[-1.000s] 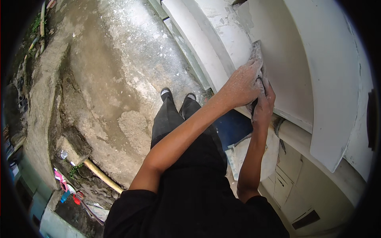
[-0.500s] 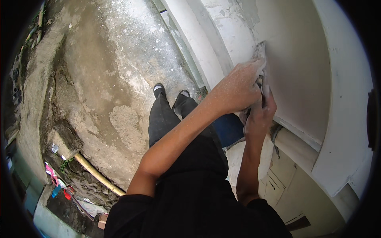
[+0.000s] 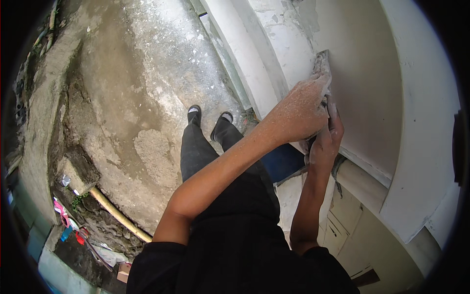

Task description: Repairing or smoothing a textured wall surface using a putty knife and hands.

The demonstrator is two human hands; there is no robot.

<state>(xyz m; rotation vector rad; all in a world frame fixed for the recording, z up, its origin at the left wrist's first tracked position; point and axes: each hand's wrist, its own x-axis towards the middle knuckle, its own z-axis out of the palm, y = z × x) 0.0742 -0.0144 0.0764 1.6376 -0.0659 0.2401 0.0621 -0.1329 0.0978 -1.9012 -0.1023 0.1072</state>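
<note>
My left hand (image 3: 304, 110), coated in white dust, is closed around a long, flat, dust-covered sanding tool (image 3: 321, 60). My right hand (image 3: 325, 141) grips the same tool lower down, close under the left, and its fingers show white dust too. The tool stands nearly edge-on to me, its flat side against or very near the smooth off-white wall panel (image 3: 364, 93). A dark part of it shows between my hands; my fingers hide most of the rest.
Patchy concrete ground (image 3: 117, 112) spreads below and to the left of my feet. Beside my right forearm lies a dark blue object (image 3: 283, 161), partly hidden. A white ledge (image 3: 252, 59) runs along the wall. A yellow pipe (image 3: 120, 214) and colourful litter (image 3: 62, 213) lie at lower left.
Both hands have shifted slightly right and down in the picture, still holding the tool. The wall has slid a little left in view. Neither grip has visibly changed.
</note>
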